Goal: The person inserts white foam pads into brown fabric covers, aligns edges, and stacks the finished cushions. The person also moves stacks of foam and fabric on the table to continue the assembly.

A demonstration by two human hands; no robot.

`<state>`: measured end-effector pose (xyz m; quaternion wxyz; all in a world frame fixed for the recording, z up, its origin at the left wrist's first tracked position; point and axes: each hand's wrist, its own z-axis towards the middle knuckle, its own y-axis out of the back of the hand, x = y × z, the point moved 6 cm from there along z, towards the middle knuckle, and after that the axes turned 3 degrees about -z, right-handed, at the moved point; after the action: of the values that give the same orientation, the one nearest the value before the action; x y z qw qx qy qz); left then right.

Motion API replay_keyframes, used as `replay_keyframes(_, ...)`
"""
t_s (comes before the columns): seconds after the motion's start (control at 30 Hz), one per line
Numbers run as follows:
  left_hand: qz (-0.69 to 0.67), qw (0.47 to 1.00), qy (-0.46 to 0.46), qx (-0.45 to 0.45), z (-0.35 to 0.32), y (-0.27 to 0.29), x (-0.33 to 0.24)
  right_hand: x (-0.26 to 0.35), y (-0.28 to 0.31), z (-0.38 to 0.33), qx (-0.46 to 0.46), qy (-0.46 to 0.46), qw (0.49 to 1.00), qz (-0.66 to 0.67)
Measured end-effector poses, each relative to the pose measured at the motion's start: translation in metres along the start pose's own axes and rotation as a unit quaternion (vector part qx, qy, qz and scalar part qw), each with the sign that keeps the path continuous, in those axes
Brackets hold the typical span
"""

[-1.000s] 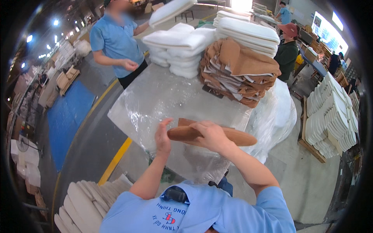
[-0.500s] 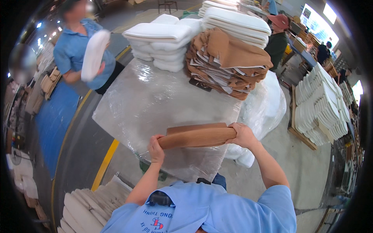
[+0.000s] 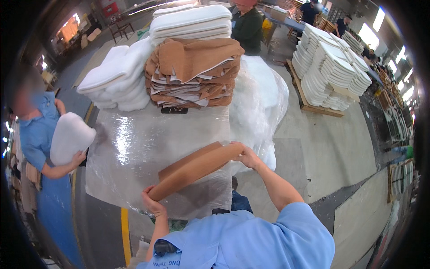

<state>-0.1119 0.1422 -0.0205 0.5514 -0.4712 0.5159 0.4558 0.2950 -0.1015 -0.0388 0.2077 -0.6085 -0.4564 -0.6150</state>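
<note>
A brown fabric-covered cushion (image 3: 195, 174) is held tilted over the near part of a plastic-wrapped table (image 3: 121, 166), its right end farther off than its left. My left hand (image 3: 153, 201) is closed on its near left end. My right hand (image 3: 245, 156) grips the far right end. Beyond it, on the table, stands a pile of folded brown fabric covers (image 3: 192, 62) with pale linings showing. White padded pieces (image 3: 114, 74) are heaped to the left of that pile, and more white pads (image 3: 192, 24) are stacked behind it.
At the left a person in a blue shirt (image 3: 33, 134) holds a white pad (image 3: 71, 139). Clear plastic wraps white padding (image 3: 260, 94) right of the table. A pallet (image 3: 313, 107) bears stacked white pads. Another person in dark green (image 3: 247, 29) stands behind the table.
The view has swung to the right. The cushion has tipped, its left end now nearer me, with both hands still on it. The person at the left has lowered and turned the white pad.
</note>
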Motion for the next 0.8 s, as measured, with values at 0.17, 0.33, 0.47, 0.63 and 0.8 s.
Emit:
replay_keyframes(0.17, -0.081, 0.963, 0.257, -0.007, 0.076, 0.01, -0.001, 0.084, -0.01, -0.01, 0.089, -0.004, 0.995, 0.039)
replay_keyframes(0.33, 0.003, 0.955, 0.289, 0.064, 0.082, -0.004, 0.012, 0.153, -0.033, -0.038, 0.216, 0.048, 0.907, 0.358)
replay_keyframes(0.47, 0.087, 0.916, 0.345, 0.183, 0.06, -0.025, 0.024, 0.189, -0.032, -0.043, 0.231, 0.092, 0.915, 0.318)
replay_keyframes(0.63, 0.053, 0.885, 0.381, 0.263, 0.022, -0.05, 0.025, 0.201, -0.026, -0.036, 0.216, 0.138, 0.94, 0.226)
replay_keyframes(0.8, 0.141, 0.874, 0.36, 0.293, 0.019, -0.038, 0.027, 0.219, -0.015, -0.029, 0.121, 0.255, 0.945, 0.164)
